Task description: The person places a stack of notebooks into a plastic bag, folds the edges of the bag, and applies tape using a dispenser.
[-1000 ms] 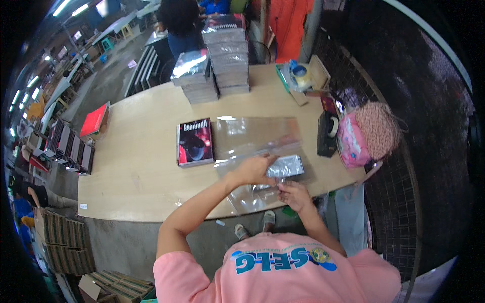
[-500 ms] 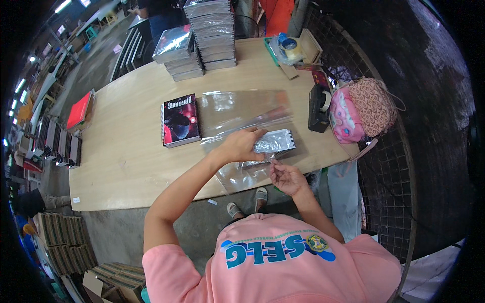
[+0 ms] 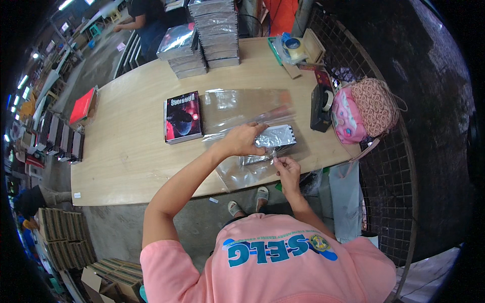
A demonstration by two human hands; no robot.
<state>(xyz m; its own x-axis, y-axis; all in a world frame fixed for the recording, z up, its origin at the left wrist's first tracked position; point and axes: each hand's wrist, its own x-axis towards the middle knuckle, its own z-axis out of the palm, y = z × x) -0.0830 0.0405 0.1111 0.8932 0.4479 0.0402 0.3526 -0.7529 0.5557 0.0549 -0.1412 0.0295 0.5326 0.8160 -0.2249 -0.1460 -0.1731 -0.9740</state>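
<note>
A spiral-bound notebook in clear plastic wrap [image 3: 277, 136] lies near the table's front edge, its coils at the right end. My left hand [image 3: 243, 140] grips its left part, thumb on the near side and fingers across the top. Just in front of it, my right hand [image 3: 289, 172] pinches a bit of clear plastic at the near side of the notebook. Flat clear plastic sheets [image 3: 247, 101] spread out beneath and beyond it. To their left rests a spiral notebook with a dark red and black cover [image 3: 183, 117].
Tall stacks of wrapped notebooks [image 3: 216, 38] stand at the far edge. A black tape dispenser [image 3: 320, 108] and a pink patterned bag [image 3: 366, 111] sit at the right, beside a wire mesh. Tape rolls [image 3: 293, 46] lie at the back right. Another person [image 3: 146, 25] stands beyond the table.
My right hand has turned upright and its fingers have closed on the plastic at the notebook's near side. The left hand keeps its hold. The other person shows more fully.
</note>
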